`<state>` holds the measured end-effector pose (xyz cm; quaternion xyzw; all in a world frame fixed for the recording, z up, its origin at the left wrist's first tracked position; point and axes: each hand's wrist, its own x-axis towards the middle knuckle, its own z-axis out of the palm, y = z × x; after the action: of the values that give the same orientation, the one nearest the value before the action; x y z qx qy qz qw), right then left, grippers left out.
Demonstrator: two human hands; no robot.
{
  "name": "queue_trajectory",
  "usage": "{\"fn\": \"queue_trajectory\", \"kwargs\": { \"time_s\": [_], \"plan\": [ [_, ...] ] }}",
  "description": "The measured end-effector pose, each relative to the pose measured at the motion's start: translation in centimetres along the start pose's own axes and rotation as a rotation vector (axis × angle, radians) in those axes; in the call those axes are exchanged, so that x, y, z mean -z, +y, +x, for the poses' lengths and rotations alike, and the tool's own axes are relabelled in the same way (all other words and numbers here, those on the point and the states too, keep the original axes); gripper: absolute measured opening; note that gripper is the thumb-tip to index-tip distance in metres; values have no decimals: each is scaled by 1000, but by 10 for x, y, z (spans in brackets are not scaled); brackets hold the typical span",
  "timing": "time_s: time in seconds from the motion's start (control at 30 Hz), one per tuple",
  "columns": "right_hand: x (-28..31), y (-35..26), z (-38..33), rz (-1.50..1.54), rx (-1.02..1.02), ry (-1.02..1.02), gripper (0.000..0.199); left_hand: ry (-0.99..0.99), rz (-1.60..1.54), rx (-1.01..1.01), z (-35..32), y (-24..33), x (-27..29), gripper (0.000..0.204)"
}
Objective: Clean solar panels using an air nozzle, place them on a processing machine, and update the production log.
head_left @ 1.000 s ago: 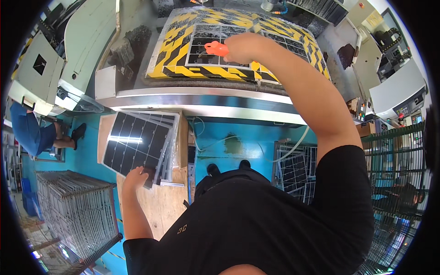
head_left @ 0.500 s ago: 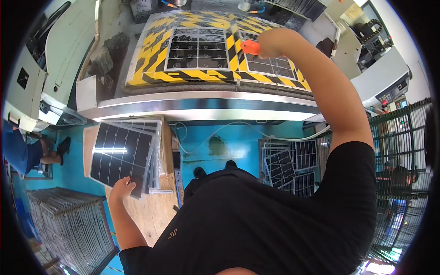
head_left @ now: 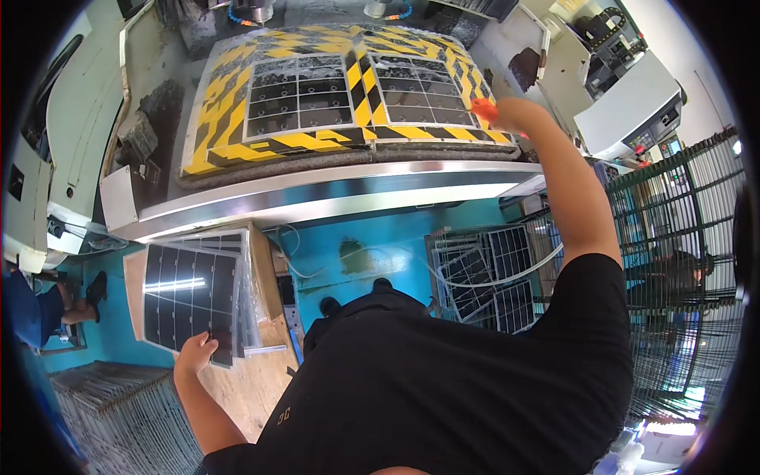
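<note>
A hose (head_left: pixel 522 275) curves in front of black panels (head_left: pixel 513 305); a wire rack (head_left: pixel 673 299) crowds the worker's right. The right hand (head_left: pixel 514 116) grips an orange tool (head_left: pixel 484 109) over the striped bed (head_left: pixel 368 95); the left hand (head_left: pixel 195 352) pinches the near corner of the top panel (head_left: pixel 186 289) on the bench (head_left: pixel 252 381). The floor (head_left: pixel 419 235) is blue.

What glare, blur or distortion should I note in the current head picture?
Head view: a bright glare streak crosses the dark sheet at the left hand; the fisheye lens bows the machine's straight steel rim; the right hand and orange tool look slightly soft, perhaps from motion.
</note>
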<state>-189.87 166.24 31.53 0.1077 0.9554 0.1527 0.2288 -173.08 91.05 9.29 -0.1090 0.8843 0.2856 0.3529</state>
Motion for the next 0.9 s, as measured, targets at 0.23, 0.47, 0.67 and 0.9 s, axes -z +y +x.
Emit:
{"fn": "queue_trajectory", "kwargs": {
  "time_s": [0.23, 0.47, 0.67, 0.9],
  "plan": [
    [-43, 74, -2, 171, -163, 11, 45, -13, 64, 76, 7, -3, -2, 58],
    [-45, 43, -3, 263, 42, 44, 43, -132, 126, -209, 29, 117, -19, 32],
    [-27, 10, 3, 279, 205, 96, 41, -508, -133, -169, 74, 234, -127, 35],
    [-51, 70, 20, 379, 53, 100, 38, -397, -665, 246, 131, 155, -241, 37]
  ]
}}
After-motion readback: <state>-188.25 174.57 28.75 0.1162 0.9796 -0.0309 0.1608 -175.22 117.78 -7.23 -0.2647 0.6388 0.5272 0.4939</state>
